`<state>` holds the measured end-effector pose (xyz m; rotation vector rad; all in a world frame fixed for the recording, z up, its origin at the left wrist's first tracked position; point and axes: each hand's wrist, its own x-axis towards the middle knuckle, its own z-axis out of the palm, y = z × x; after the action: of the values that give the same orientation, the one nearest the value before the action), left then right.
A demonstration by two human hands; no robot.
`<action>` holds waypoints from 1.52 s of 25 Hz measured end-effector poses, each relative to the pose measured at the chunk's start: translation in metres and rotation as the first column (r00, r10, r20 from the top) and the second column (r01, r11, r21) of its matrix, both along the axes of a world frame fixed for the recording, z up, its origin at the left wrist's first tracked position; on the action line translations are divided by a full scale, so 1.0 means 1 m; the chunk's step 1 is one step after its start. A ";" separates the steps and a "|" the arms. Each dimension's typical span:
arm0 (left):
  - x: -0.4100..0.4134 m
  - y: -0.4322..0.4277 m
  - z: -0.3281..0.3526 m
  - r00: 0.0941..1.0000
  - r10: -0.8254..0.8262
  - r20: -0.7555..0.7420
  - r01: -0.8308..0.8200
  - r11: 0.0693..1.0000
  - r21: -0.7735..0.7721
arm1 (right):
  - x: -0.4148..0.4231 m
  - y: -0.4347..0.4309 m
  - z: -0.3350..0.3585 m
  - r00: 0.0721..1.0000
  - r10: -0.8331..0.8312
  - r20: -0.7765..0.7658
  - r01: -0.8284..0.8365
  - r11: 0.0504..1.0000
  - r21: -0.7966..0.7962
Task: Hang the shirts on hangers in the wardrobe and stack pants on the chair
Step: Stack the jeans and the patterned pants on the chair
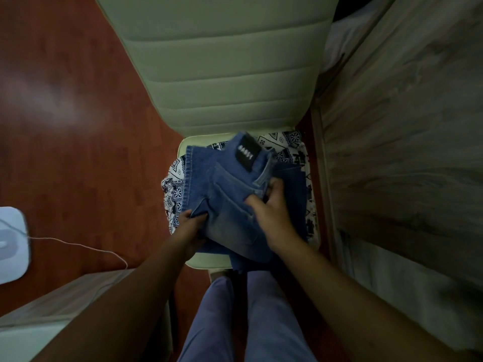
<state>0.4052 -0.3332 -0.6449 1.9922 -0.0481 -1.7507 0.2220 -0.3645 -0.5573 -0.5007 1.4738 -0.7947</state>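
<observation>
Gripping a folded pair of blue jeans (227,194) from both sides, we lean over a cream chair (227,74). Our left hand (192,226) pinches the near left edge of the denim, fingers curled under and thumb on top. Our right hand (271,212) clasps the right side near a belt loop, thumb laid across the fold. We judge that the two-sided hold is there to keep the folds together while the bundle is squared up.

The jeans lie over the seat, waistband and dark label toward the backrest. They sit on a black-and-white patterned garment (290,150) already spread there, probably the bottom of the pants stack, though we cannot tell its type.

Our legs (235,322) stand close against the seat front. Beyond are a red-brown floor (78,126), a white device (10,244) with a thin cable on the left, and a wood-grain panel (405,126) on the right.
</observation>
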 end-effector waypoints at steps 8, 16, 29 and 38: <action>0.024 0.024 0.030 0.991 -0.022 -0.135 0.003 0.991 -0.136 | 0.041 0.040 0.025 0.830 -0.302 0.469 0.186 0.943 0.278; -0.006 0.003 0.054 0.949 -0.094 -0.301 0.067 0.993 -0.100 | 0.016 0.069 0.054 0.562 -0.482 0.672 0.327 0.876 0.355; 0.077 -0.065 0.022 0.888 -0.447 0.109 0.460 0.851 -0.255 | -0.018 0.108 -0.073 0.855 -0.491 0.167 0.361 0.794 0.489; 0.061 -0.047 -0.001 0.850 -0.454 0.268 0.511 0.834 -0.209 | -0.042 0.092 -0.112 0.786 -0.214 -0.581 0.399 0.892 0.211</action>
<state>0.4662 -0.3799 -0.6454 2.0568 -0.8965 -1.6866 0.1801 -0.2721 -0.6697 -0.2325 2.2250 -0.6659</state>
